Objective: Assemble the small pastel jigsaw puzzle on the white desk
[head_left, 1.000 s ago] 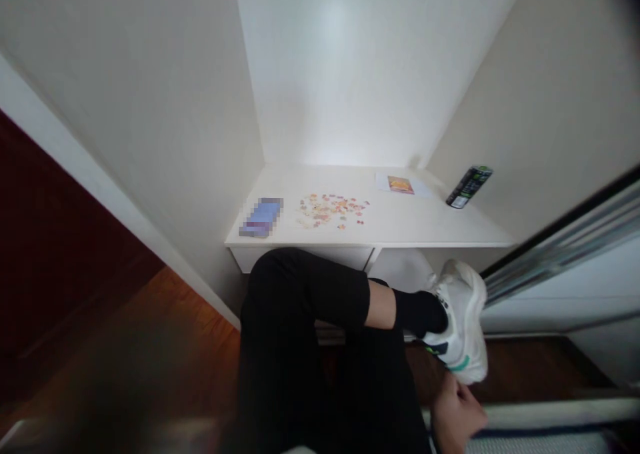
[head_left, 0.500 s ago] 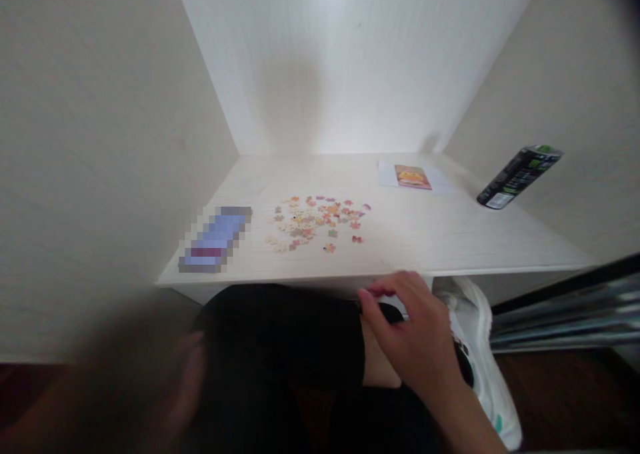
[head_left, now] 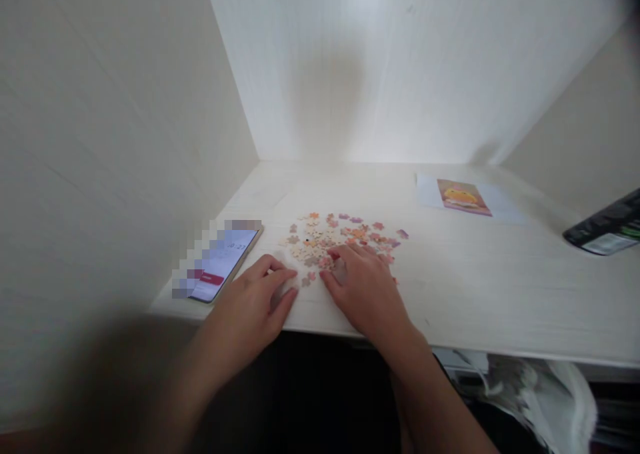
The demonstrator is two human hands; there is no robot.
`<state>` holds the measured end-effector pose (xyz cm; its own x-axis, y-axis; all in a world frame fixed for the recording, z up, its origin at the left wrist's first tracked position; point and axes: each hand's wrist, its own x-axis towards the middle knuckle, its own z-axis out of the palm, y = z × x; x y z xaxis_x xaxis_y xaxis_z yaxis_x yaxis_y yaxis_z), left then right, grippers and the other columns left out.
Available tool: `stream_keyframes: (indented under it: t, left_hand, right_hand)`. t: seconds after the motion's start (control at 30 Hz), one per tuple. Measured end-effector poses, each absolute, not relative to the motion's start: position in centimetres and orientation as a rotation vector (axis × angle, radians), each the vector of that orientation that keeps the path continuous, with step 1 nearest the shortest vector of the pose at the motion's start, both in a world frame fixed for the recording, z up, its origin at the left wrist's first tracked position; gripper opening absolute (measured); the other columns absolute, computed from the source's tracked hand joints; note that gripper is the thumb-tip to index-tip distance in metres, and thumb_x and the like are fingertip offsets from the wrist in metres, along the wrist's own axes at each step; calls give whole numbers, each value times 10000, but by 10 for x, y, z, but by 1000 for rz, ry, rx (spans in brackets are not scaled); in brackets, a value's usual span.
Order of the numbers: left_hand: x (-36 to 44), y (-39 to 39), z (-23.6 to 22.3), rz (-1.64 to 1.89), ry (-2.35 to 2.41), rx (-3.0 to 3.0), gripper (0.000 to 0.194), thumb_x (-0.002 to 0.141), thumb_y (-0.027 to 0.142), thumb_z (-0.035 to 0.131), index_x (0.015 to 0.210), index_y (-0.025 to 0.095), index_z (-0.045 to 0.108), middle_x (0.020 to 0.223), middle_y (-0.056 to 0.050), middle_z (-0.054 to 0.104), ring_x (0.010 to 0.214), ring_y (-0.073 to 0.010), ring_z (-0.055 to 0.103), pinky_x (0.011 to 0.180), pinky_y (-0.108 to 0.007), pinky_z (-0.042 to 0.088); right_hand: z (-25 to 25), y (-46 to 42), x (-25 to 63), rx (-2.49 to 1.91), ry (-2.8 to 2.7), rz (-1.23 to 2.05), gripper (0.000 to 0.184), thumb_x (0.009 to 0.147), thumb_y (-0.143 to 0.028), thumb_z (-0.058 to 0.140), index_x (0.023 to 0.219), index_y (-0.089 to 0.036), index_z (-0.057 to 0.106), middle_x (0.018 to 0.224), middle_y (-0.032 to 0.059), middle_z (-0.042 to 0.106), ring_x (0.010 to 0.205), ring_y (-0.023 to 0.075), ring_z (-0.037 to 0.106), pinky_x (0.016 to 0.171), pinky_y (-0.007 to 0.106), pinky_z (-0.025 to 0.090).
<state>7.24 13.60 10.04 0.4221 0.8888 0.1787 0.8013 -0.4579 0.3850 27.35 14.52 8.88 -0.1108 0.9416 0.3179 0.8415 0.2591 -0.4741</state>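
Observation:
A loose heap of jigsaw puzzle pieces (head_left: 320,237), cream, orange, pink and purple, lies on the white desktop (head_left: 465,287). My left hand (head_left: 263,294) rests at the heap's near left edge, its thumb and forefinger curved and apart with nothing seen between them. Over the near right part of the heap lies my right hand (head_left: 363,281), fingers curled loosely and thumb spread from them. Its palm hides some pieces, and the fingertips are close to or touching others.
At the left lies a phone (head_left: 225,264) with a lit, partly blurred screen. A picture card (head_left: 465,197) of a yellow figure lies at the back right on a pale sheet. Farther right is a dark can (head_left: 607,227). Walls enclose the desk, and a white shoe (head_left: 555,394) shows below it.
Both hands have come up from near my lap onto the desk beside the puzzle pieces. The view has shifted, so the card and can appear farther right.

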Motion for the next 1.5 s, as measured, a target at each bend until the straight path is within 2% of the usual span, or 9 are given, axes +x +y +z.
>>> stream_keyframes:
  t: [0.23,0.47,0.77,0.9,1.03,1.1,1.23,1.37,1.5]
  left_hand:
    - [74,136,102,596,1474,2386,179,990,309,503,1068,237,647,1037,17,536,924,-125,534,835,-300,423]
    - [71,132,102,719,1507,2316,184,993,312,492,985,210,646,937,27,616,898,-141,560,807,-297,396]
    - [76,131,102,698,1546,2348,99,933,217,559,896,200,648,848,11,564,796,-144,529,723,-310,384]
    - [72,133,98,756,1619,2310,128,936,211,557,1016,188,654,926,-11,545,786,-142,536,756,-319,418]
    - [67,137,90,767,1630,2388,226,931,177,566,1151,160,618,1079,-46,530,1005,-178,528,937,-340,417]
    - [66,139,88,740,1642,2449,223,931,169,566,1147,152,620,1114,-59,530,1086,-203,499,994,-364,397]
    - [69,144,90,734,1657,2434,157,926,163,577,1060,153,657,1065,-57,551,1017,-195,531,954,-359,425]
    - [69,147,94,746,1637,2396,101,921,163,591,978,147,673,1003,-43,579,954,-183,545,916,-349,432]
    - [67,147,94,745,1604,2465,101,930,166,586,981,153,671,1039,-27,597,996,-185,532,949,-356,412]
  right_hand:
    - [85,151,280,-1500,-1923,376,251,828,-222,614,1076,-201,650,1052,58,691,984,223,585,901,375,421]
    - [87,142,283,-1431,-1887,285,190,825,-213,592,993,-164,667,944,71,707,866,207,611,850,352,437]
    - [89,131,285,-1068,-2166,336,135,890,-243,579,938,-190,694,925,51,711,919,190,621,877,315,436]
    - [89,132,282,-1107,-2243,304,192,949,-241,496,869,-180,659,857,53,683,858,184,608,808,305,437]
    - [89,133,278,-1214,-2239,273,262,996,-250,402,867,-173,616,849,57,660,831,185,594,767,313,426]
    - [89,133,276,-1255,-2226,279,274,1004,-254,381,870,-171,604,856,60,649,827,186,590,759,315,426]
    - [88,135,276,-1285,-2199,272,268,993,-265,409,846,-165,609,895,78,627,863,196,573,796,325,434]
    - [85,138,281,-1396,-2021,157,188,954,-271,489,972,-169,647,1001,94,645,982,238,554,901,382,411]
    - [80,140,283,-1500,-1973,124,254,902,-275,571,1132,-190,639,1123,97,670,1076,280,548,947,433,372]
